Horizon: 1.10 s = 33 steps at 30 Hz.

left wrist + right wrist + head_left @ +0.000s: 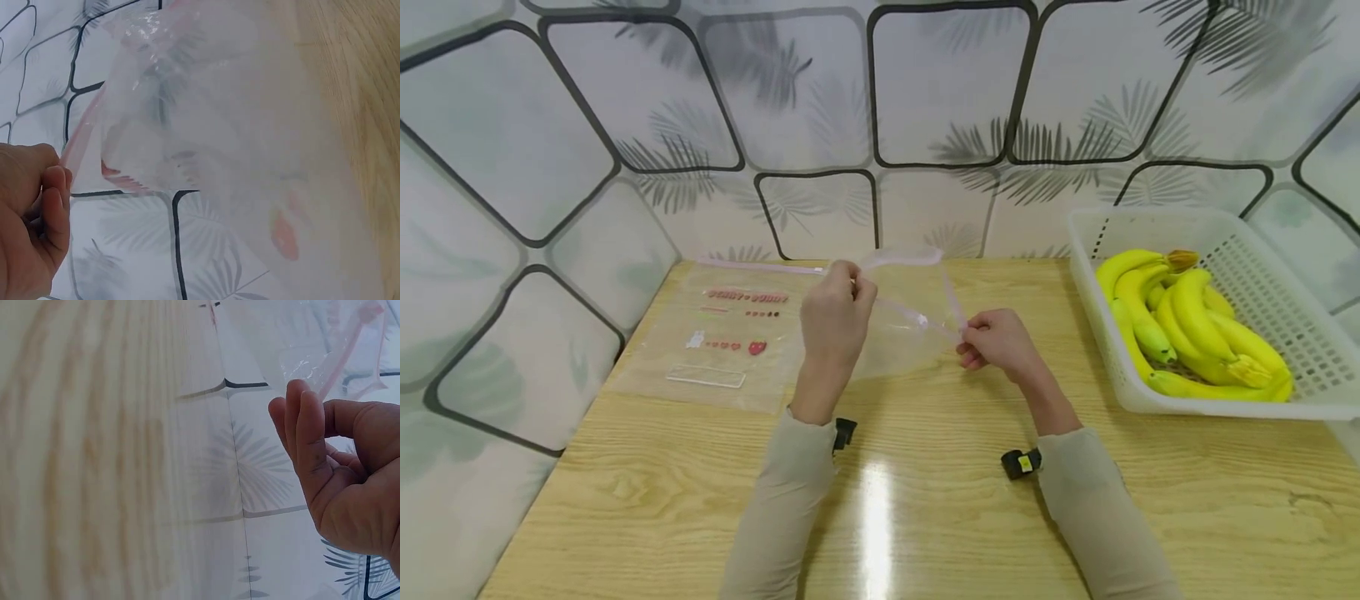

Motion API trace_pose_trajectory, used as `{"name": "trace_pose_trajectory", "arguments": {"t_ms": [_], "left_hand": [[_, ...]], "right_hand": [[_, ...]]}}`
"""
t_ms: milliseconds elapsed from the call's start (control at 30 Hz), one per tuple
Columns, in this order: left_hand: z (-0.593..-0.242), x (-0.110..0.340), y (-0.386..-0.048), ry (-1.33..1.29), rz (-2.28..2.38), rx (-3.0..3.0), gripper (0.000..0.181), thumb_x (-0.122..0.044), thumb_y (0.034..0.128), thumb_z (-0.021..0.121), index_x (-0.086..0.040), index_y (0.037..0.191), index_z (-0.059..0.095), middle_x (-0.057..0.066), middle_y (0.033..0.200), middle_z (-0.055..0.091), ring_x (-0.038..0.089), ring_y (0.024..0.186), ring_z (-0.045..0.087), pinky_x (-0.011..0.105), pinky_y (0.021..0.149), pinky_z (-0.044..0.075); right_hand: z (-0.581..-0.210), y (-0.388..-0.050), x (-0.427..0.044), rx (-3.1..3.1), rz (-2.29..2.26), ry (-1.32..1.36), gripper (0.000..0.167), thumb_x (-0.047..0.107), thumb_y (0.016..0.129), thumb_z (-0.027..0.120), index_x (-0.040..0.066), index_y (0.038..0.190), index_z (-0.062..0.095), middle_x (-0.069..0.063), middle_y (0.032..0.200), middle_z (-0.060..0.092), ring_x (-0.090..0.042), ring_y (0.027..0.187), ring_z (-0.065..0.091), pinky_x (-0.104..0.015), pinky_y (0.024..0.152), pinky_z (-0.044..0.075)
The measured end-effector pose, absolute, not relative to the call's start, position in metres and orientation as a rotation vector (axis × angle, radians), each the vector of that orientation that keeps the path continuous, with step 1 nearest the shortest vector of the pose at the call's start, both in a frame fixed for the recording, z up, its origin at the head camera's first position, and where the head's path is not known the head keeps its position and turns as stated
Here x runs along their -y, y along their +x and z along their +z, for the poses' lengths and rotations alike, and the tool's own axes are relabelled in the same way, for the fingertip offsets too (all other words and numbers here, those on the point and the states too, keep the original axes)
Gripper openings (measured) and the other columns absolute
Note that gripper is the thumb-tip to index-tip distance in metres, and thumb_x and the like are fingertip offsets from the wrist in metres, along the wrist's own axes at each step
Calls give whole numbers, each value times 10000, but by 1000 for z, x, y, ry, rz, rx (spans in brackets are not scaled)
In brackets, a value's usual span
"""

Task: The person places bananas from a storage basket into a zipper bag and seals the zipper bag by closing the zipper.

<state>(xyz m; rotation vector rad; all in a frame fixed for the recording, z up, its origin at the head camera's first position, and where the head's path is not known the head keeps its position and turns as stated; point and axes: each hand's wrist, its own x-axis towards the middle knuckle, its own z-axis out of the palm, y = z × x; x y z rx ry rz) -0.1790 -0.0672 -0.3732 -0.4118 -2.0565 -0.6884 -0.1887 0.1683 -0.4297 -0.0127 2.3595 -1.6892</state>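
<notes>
Transparent, glossy plastic bag (887, 348), pink-edged and agape.

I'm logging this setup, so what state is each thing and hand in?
Held clear zip bag: mouth spread open
Left hand: grips the bag's edge
Right hand: pinches the bag's edge
Printed zip bag: lying flat; sealing unclear
White plastic basket: upright, uncovered
Bananas: unpeeled, mostly yellow, inside the basket

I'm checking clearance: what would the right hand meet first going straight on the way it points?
Most likely the clear bag whose pink edge the right hand pinches; it lies ahead in the head view, though depth is unclear.
</notes>
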Motion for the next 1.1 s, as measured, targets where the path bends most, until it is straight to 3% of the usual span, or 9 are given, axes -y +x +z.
{"name": "trace_pose_trajectory", "arguments": {"t_ms": [167,333,500,667,800,933,1100], "left_hand": [[-373,71,-168,-463,-576,2212,77,22,863,587,-1,792,568,70,503,554,153,332,483,248,321,293],[-374,65,-163,-562,-674,2296,90,7,893,588,-17,815,550,59,558,562,129,407,452,250,378,341],[-375,60,-162,-612,-739,2269,99,42,867,601,-14,806,548,62,578,586,113,439,433,241,401,350],[-376,57,-163,-648,-817,2228,118,69,866,583,-13,805,523,59,571,583,105,419,447,211,384,331],[-378,55,-164,-684,-906,2247,135,81,885,555,-14,807,499,53,549,586,107,404,525,172,367,315],[-381,55,-166,-671,-1010,2270,135,86,892,554,-10,814,499,63,554,614,130,426,602,155,359,352],[-382,54,-165,-663,-1117,2277,108,79,898,557,-6,843,517,78,591,647,140,451,637,153,388,437]], "right_hand": [[-424,-186,-166,-2414,-1734,-23,287,47,991,533,-161,1186,571,-274,976,638,-158,601,661,-279,583,600],[-419,-182,-158,-2448,-1785,-56,312,170,1001,589,-114,1127,612,-171,842,658,-167,585,671,-320,575,608],[-416,-181,-152,-2489,-1783,-24,298,201,988,615,-84,1076,618,-128,754,659,-151,544,655,-320,538,599],[-412,-181,-151,-2546,-1717,-74,317,208,989,601,-49,1175,608,-160,797,663,-156,545,637,-304,522,585],[-411,-180,-150,-2585,-1663,-132,314,234,1009,579,-30,1169,633,-220,880,650,-178,570,636,-289,514,568],[-410,-177,-147,-2544,-1644,-149,336,247,1008,579,-32,1194,585,-226,975,678,-253,650,683,-300,518,561],[-411,-175,-145,-2486,-1660,-124,328,270,988,613,-5,1151,539,-175,911,714,-317,671,696,-372,537,571]]}}
